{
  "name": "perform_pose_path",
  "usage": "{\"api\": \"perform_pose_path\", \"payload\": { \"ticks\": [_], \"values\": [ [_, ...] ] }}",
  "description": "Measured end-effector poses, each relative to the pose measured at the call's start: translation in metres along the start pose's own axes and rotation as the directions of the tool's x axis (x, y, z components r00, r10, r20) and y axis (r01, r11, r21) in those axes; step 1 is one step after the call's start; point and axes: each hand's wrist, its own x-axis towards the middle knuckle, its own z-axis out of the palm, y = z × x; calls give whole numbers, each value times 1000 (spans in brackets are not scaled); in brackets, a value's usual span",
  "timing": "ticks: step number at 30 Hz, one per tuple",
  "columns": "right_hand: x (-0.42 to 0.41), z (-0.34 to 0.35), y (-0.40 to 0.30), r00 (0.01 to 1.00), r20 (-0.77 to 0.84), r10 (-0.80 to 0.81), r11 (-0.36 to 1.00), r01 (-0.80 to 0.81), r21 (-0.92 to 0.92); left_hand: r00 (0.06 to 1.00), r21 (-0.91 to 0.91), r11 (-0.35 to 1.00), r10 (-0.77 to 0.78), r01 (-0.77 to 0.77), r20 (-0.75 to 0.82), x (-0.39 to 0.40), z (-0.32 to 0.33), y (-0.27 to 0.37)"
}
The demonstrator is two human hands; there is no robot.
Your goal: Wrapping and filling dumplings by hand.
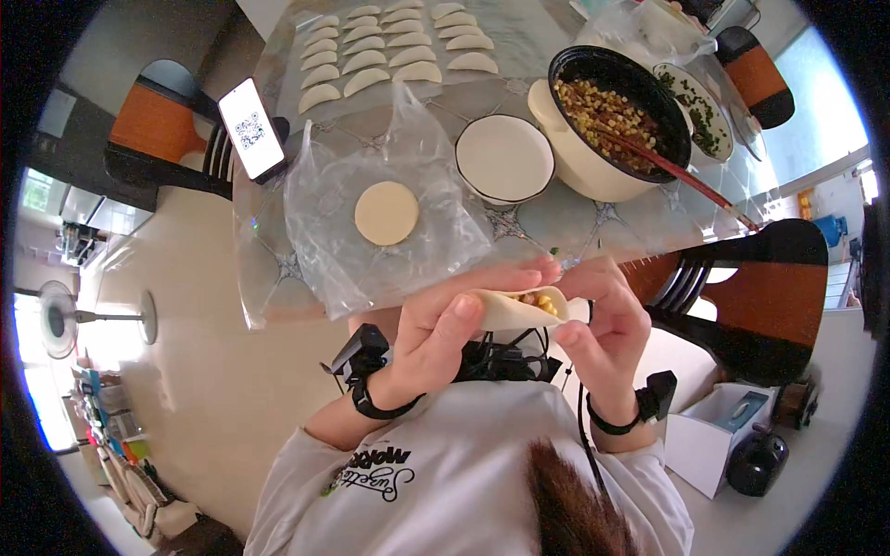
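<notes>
My left hand (438, 333) pinches one end of a folded dumpling wrapper (514, 311), its thumb on the near side. At the other end, my right hand (608, 323) has thumb and fingers on the wrapper's edges, where corn and meat filling shows in the gap. Beyond my hands, a round dough wrapper (386, 213) lies flat on a clear plastic bag (327, 257). A white dark-rimmed bowl (505, 158) stands to its right, beside a cream pot (591, 163) of corn filling with red chopsticks (678, 170) resting in it. Folded dumplings (365, 81) lie in rows at the back.
A lit phone (251, 130) showing a printed-style code stands at the table's left edge. An oval dish (723, 142) with chopped greens is right of the pot. Chairs (156, 128) flank the table, one (779, 299) close to my right. A white bin (695, 438) stands on the floor.
</notes>
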Motion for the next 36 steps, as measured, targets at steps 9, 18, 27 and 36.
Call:
{"api": "perform_pose_path", "payload": {
  "ticks": [9, 18, 27, 36],
  "values": [
    [0, 3, 3, 982, -41, -184, 975, 177, -137, 1000, -19, 1000, -1, 0, -17, -1, 0, -2],
    [13, 3, -12, 985, 31, -168, 976, 170, -134, 994, -23, 998, 68, -66, 89, 3, -5, 2],
    [12, 3, -13, 971, 39, -238, 952, 241, -187, 995, -32, 998, 49, -46, 90, 2, -4, 5],
    [16, 9, -15, 962, 68, -265, 932, 273, -238, 988, 87, 996, 14, -28, 156, 4, -8, 14]
  ]
}}
